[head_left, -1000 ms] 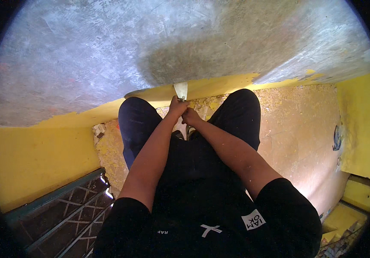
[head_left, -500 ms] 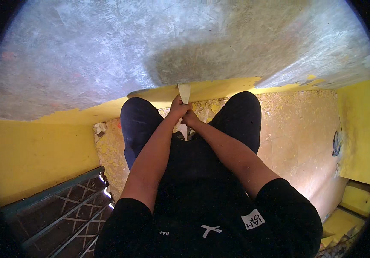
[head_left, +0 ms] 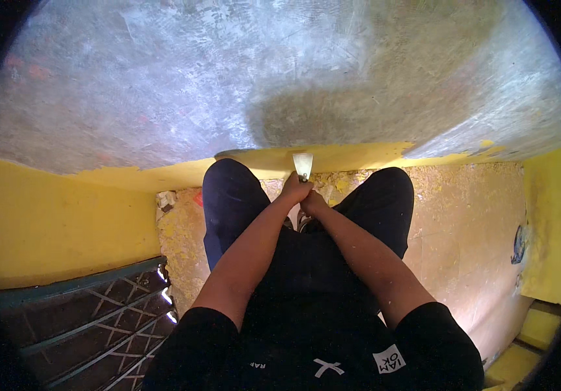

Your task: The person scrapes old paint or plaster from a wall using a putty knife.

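My left hand and right hand wrap the scraper, its blade at the wall's yellow band. My knees flank it; flakes litter the floor. The scraper sits lower in view than a second ago.

Mottled grey wall, yellow side walls, tan floor (yellow-flecked), dark latticed grille

Tan floor, scattered yellow flakes, pale chunks left, dark crumpled item right
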Motion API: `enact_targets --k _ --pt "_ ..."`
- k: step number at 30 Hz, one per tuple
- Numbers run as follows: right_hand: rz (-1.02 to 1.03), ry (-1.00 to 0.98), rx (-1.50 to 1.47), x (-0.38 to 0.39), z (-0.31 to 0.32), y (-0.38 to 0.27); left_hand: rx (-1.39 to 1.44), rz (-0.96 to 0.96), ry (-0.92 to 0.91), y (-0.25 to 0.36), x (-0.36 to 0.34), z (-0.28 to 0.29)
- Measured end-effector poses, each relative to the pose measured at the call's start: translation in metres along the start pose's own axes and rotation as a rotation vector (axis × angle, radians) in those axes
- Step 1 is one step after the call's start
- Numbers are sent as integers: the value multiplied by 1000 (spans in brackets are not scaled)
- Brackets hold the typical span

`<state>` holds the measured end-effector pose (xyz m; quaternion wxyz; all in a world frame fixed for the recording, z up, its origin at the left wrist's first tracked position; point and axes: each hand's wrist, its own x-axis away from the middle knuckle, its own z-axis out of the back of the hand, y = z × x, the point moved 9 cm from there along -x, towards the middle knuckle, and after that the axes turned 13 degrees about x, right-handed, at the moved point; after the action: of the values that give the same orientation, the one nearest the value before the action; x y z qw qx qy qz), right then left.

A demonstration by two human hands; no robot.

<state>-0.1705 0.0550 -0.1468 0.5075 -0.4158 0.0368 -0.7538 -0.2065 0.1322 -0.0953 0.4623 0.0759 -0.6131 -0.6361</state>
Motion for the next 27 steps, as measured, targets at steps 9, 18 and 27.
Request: enact_targets --k 9,18,27 --pt "-63 414 -189 6 43 -7 209 -173 62 -10 -32 7" --pt "-45 246 -196 9 39 -7 235 -162 33 -11 -34 -1" --pt "197 476 -36 -7 42 -26 178 -150 -27 30 -5 7"
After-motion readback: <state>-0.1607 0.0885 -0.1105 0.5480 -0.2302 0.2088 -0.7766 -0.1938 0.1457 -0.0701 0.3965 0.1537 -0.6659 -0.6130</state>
